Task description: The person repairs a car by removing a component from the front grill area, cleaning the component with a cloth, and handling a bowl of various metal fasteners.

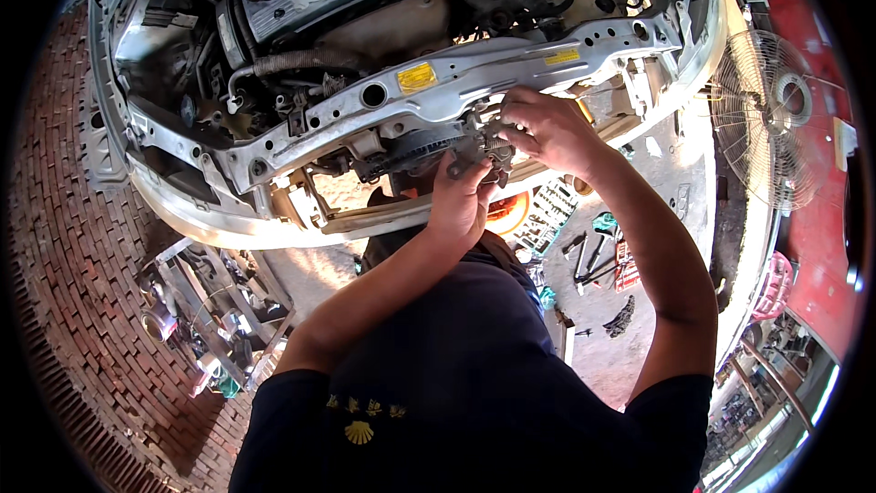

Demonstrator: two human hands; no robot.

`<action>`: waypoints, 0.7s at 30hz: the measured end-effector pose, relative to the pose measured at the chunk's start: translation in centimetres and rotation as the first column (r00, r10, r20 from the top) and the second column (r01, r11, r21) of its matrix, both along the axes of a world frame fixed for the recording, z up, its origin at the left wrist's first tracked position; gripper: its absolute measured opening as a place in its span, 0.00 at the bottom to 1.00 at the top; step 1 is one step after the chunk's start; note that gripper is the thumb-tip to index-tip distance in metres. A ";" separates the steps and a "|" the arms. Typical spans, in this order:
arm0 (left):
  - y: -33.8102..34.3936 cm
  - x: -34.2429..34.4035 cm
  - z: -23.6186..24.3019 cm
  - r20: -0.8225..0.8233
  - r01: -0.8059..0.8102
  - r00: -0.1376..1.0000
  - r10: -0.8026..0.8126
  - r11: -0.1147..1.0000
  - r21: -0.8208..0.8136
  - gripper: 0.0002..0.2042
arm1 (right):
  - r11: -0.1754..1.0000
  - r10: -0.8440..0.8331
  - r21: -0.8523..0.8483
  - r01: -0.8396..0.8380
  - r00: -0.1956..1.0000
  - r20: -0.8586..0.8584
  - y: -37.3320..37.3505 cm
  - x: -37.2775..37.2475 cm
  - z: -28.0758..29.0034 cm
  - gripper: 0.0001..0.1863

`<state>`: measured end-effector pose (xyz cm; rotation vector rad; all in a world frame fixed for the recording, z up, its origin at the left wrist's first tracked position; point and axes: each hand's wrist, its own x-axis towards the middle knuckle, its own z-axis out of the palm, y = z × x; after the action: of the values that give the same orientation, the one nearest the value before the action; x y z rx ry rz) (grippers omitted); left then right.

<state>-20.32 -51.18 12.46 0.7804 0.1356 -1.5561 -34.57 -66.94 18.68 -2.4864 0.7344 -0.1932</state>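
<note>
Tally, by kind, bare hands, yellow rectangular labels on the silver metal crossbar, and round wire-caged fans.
Bare left hand and bare right hand: 2
Yellow rectangular labels on the silver metal crossbar: 2
Round wire-caged fan: 1
Total: 5

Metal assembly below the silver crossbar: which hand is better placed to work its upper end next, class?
Probably the right hand: nearer the upper end of the metal assembly, below the crossbar; the left hand sits lower.

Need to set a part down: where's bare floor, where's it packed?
Bare floor: left, between the rack, the car and the left forearm; right, another patch between the black curved part and the right sleeve. It's crowded by the socket set, dark tools and red case, and where left hand and right hand meet the metal mechanism.
</note>
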 end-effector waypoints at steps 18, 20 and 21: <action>-3.1 4.7 -0.9 0.138 0.480 0.865 -0.483 0.876 0.055 0.13 | 0.978 0.014 0.209 -0.015 1.000 0.006 -0.9 -2.1 -0.5 0.11; -3.4 4.7 -0.6 0.127 0.480 0.864 -0.488 0.873 0.085 0.12 | 0.984 0.053 0.173 -0.047 0.998 -0.032 -1.1 -2.1 -0.4 0.13; -3.5 4.7 -0.2 0.117 0.475 0.866 -0.486 0.873 0.114 0.11 | 0.984 0.047 0.175 -0.041 0.998 -0.032 -1.2 -2.1 -0.3 0.13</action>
<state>-15.63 -54.73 12.28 1.0435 -0.1132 -1.9673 -36.65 -68.14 18.40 -2.3417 0.6803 -0.0643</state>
